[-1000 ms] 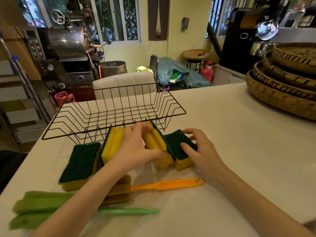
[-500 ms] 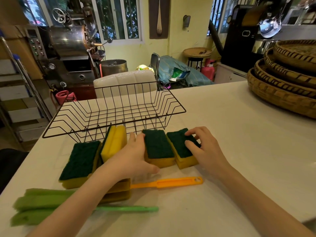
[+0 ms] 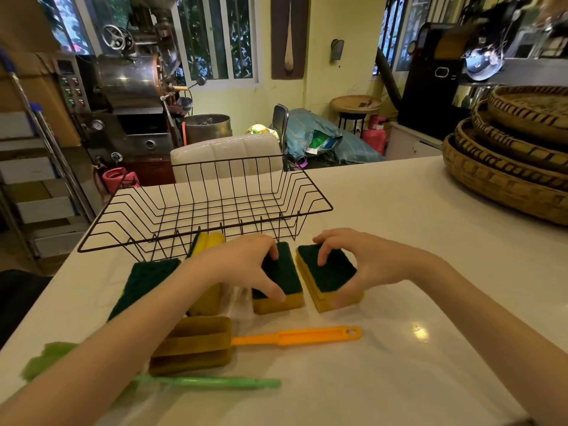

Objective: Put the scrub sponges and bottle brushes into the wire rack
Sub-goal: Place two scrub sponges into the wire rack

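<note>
Worktop (image 3: 399, 241) white, under both hands. Wire rack (image 3: 206, 210) beyond hands, nothing in it. Orange brush (image 3: 246, 341) and green brush (image 3: 209, 381) nearer than hands, under left forearm. Two more sponges left of left hand: flat one (image 3: 144, 281), on-edge one (image 3: 206, 241). Left hand (image 3: 246, 265) pinches sponge (image 3: 281, 278), thumb near edge, fingers far edge. Right hand (image 3: 365, 262) likewise grips second sponge (image 3: 330, 276). Both sponges on worktop, side by side.

The room is lit softly and is a bit dim. Daylight is let in through the windows (image 3: 215, 38) at the back. A small bright spot of glare is seen on the white table (image 3: 420, 333). Straight lines are bent near the edges, and the top right corner is blurred.
</note>
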Demonstrator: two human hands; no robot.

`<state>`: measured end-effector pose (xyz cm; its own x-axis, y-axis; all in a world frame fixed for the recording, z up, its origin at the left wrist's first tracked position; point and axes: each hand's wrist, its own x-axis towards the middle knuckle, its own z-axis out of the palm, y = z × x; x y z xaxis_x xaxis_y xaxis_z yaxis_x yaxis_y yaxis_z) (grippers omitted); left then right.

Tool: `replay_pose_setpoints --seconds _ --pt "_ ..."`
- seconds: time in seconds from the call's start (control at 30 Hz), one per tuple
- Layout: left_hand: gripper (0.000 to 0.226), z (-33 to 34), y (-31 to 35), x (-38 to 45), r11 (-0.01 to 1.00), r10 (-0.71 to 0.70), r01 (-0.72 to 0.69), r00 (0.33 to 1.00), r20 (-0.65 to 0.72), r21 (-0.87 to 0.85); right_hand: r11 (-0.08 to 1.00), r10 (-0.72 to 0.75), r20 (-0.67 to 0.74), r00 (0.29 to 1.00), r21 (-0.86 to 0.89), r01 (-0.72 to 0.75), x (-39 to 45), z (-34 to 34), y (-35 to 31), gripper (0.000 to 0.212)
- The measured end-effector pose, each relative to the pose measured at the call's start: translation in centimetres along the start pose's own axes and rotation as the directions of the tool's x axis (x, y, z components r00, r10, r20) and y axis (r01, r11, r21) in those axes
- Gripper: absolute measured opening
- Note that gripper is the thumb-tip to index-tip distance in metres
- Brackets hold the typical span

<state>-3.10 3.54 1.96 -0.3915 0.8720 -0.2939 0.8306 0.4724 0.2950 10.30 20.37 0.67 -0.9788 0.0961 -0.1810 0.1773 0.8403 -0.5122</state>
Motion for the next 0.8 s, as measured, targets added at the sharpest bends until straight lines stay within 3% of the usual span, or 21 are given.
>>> replay_pose_setpoints --seconds 0.23,0.47,0.63,0.8 --pt "0.078 0.6 -0.3 0.9 0.997 0.018 -0.019 1.0 0.009 0.077 0.992 0.039 0.115 0.993 -0.126 -0.024 1.1 -0.5 -0.3 0.056" --pt "0.072 1.0 0.2 0.0 0.99 0.092 -0.075 0.986 -0.14 0.119 0.983 -0.006 0.056 0.998 -0.181 0.016 1.4 -1.3 -1.0 0.052" --pt "0.066 -1.7 0.5 -2.0 0.982 0.184 -0.159 0.931 -0.316 0.104 0.979 -0.097 0.015 0.995 -0.178 0.099 -0.2 -4.7 -3.4 0.046" --pt "0.066 -6.1 -0.2 -2.6 0.971 0.235 -0.23 0.878 -0.416 0.063 0.955 -0.192 -0.116 0.974 -0.251 0.159 0.3 -7.8 -5.1 0.047"
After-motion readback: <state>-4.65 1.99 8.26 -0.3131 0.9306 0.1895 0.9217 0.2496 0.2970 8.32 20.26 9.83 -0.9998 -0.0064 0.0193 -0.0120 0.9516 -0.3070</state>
